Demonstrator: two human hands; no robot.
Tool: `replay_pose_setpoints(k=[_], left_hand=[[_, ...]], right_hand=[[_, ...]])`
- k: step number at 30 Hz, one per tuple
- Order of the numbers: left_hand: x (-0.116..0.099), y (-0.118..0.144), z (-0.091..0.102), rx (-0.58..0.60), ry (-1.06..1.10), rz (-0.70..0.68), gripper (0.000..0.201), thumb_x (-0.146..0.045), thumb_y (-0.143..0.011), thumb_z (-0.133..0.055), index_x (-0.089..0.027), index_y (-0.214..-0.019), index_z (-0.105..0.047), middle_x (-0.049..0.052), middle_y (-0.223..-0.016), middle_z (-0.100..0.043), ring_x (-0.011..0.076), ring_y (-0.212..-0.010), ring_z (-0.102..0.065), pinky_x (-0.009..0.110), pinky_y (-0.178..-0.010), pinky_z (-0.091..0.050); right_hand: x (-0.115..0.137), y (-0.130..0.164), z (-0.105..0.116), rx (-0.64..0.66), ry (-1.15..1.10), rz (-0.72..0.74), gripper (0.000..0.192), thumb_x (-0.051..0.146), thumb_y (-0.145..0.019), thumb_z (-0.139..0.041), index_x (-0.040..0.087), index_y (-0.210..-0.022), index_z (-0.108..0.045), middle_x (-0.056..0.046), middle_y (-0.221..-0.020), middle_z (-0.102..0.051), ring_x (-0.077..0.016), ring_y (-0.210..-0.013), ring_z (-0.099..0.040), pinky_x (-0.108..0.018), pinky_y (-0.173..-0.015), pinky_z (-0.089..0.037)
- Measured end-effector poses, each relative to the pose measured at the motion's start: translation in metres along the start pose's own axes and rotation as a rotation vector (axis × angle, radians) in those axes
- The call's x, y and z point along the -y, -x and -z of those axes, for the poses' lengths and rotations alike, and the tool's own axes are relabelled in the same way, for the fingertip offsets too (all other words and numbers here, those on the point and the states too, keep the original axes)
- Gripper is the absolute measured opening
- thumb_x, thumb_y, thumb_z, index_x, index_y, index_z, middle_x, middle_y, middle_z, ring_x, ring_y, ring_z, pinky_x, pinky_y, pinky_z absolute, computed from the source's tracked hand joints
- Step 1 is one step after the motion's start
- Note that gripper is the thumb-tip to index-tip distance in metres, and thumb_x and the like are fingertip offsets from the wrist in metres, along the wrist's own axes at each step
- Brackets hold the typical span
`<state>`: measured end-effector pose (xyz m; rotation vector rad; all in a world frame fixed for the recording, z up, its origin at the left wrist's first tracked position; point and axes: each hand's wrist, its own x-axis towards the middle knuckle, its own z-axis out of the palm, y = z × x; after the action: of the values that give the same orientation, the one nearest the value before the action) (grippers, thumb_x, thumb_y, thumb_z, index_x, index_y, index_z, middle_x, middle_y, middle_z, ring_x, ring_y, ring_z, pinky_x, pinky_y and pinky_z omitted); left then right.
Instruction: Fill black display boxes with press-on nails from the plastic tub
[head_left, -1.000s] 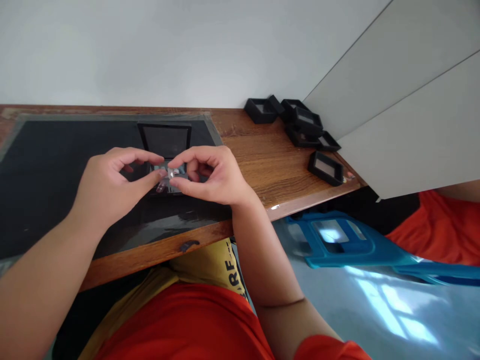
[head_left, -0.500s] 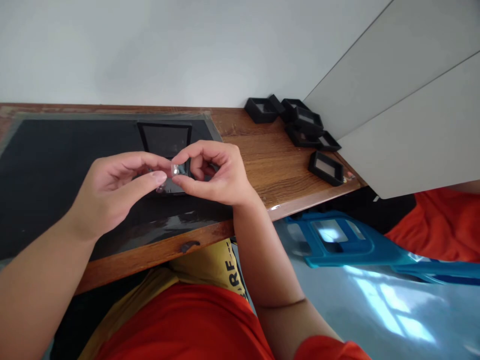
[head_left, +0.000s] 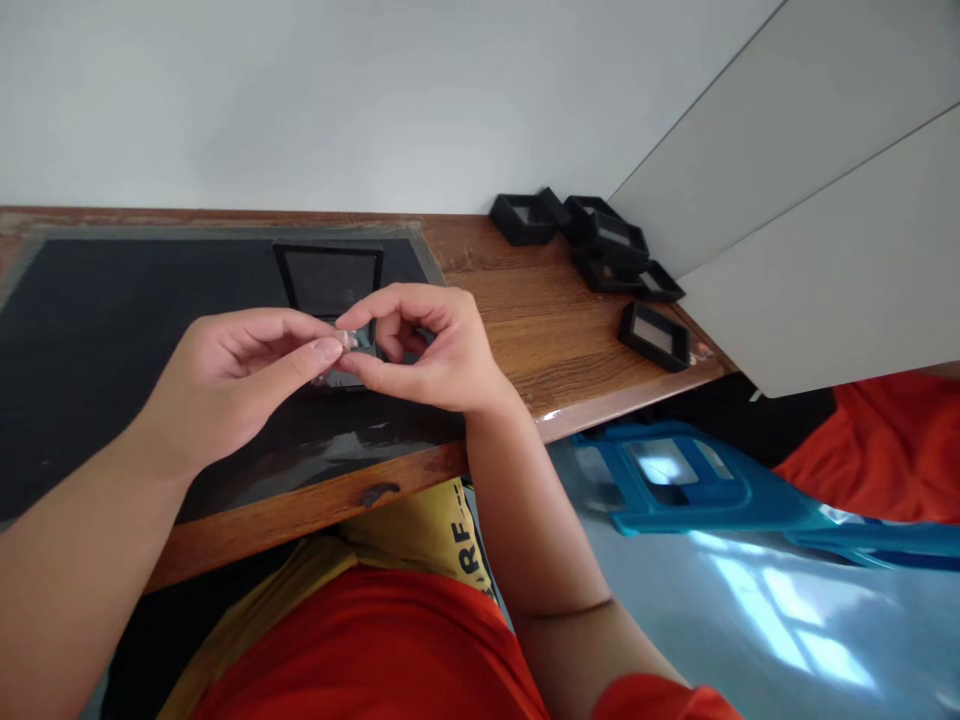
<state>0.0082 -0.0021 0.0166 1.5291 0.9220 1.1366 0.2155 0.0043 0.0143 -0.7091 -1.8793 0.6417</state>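
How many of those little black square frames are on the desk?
About 7: one on the black mat behind the hands, one alone near the desk's right edge, roughly five piled by the wall. Overlap there may hide more.

The left hand [head_left: 225,385] and right hand [head_left: 427,350] have drawn closer together, fingertips now meeting over the small clear piece [head_left: 346,341], hiding more of it.
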Motion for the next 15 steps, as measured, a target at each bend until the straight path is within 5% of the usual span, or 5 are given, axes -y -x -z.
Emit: replay_pose_setpoints(k=[15], left_hand=[[0.0002,-0.0025,-0.0004,0.009,0.117,0.046,0.010,-0.024,-0.086,-0.082,-0.033,-0.085,-0.087,-0.004,-0.074,-0.080,0.0067,-0.070,-0.076,0.010,-0.072,-0.062]], right_hand=[[-0.0004,-0.0005,0.0002,-0.023,0.030,0.006,0.024,0.033,-0.097,-0.071,0.012,-0.107,-0.067,0.007,-0.072,-0.047,-0.0060,-0.065,-0.045,-0.020,-0.064,-0.042]])
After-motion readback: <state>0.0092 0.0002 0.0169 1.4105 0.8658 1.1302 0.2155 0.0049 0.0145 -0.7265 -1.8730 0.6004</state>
